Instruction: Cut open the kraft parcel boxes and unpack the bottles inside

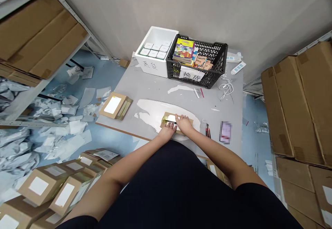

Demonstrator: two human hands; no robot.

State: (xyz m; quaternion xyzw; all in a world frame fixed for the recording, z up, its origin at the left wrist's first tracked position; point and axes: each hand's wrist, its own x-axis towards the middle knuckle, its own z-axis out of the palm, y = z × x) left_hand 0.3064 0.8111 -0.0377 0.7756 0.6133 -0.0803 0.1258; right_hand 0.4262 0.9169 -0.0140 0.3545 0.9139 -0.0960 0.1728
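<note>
A small cardboard box point(190, 120) lies on the bare white patch at the table's near side, with shiny tape on its left end. A dark gap shows along its top, and something white is visible there. My left hand point(168, 131) grips the near left edge, fingers bent over the gap. My right hand point(184, 123) holds the right part of the top, its thumb by the white area. Both hands are closed on the box; some fingertips are hard to make out. Right of them lies a red and black utility knife point(208, 131).
A taped carton point(114, 105) stands at the table's left edge. At the back are a white foam bin point(155, 66) of small boxes and a black crate point(212, 73) of books. A blurred phone-like object point(225, 132) lies right. Stacked cartons point(38, 185) stand at lower left.
</note>
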